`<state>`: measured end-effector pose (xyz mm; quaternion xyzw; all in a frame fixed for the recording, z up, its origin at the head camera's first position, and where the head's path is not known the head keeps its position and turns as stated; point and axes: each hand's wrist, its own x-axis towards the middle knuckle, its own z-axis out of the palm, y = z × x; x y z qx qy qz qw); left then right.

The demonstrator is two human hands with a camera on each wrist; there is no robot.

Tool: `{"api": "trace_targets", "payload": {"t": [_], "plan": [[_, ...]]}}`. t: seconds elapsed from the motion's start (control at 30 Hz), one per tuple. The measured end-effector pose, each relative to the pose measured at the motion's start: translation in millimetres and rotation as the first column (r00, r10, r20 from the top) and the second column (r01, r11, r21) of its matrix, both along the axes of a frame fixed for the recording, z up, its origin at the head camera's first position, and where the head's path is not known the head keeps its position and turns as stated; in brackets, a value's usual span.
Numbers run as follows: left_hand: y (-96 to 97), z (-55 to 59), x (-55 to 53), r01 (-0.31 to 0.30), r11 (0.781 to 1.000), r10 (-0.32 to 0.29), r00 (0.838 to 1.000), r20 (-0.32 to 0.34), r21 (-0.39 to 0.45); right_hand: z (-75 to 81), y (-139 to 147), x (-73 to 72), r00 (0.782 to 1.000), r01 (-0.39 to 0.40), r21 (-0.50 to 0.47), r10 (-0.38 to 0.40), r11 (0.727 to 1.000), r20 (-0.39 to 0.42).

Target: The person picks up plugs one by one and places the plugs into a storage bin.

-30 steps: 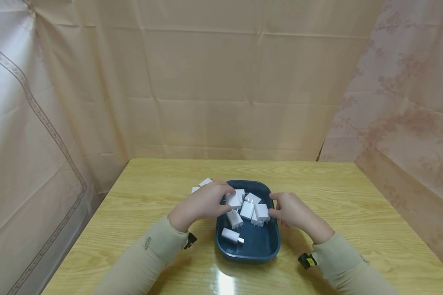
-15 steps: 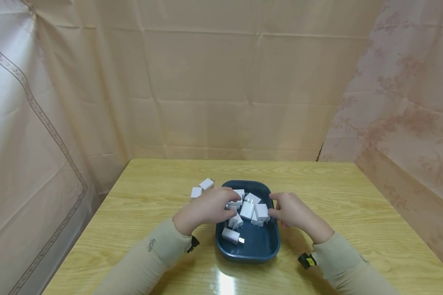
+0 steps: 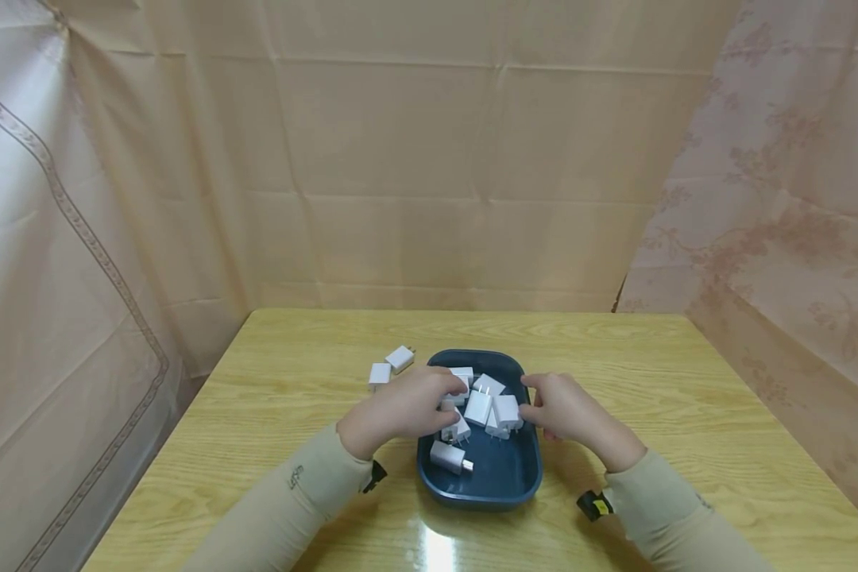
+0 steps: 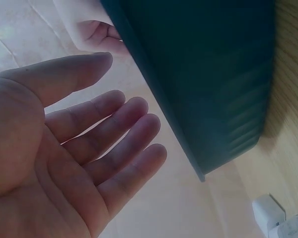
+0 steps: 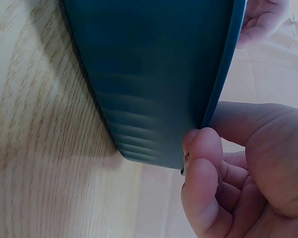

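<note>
A dark blue plastic bin stands mid-table, holding several white wall chargers with metal prongs. Over its left rim reaches my left hand. The left wrist view shows this hand with fingers and thumb spread and nothing between them, beside the bin's outer wall. My right hand grips the right rim. In the right wrist view, that hand has its thumb inside the rim and curled fingers outside. A charger lies apart near the bin's front left. My left hand hides some chargers.
Two more white chargers, one farther back and one nearer, lie on the wooden table left of the bin. Cloth curtains hang behind the table and on both sides.
My left hand has shifted slightly toward me and right, uncovering the table chargers. It has let go of a charger, which now lies among those by the bin's left wall. My right hand stays put.
</note>
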<state>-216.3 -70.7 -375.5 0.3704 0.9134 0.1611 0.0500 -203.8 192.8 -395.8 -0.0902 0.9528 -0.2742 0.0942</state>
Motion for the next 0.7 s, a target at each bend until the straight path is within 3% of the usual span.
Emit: {"api": "trace_targets", "payload": {"t": [0.43,0.7], "plan": [[-0.7,6.2,1.5,-0.011,1.0,0.011,1.0,0.027,0.015,-0.7,0.7,-0.3,1.0,0.002,0.001,-0.003,1.0,0.002],[-6.0,12.4,-0.4,-0.029,0.999,0.031,0.999,-0.042,0.045,-1.8,1.4,-1.0,1.0,-0.007,0.001,0.007,1.0,-0.006]]}}
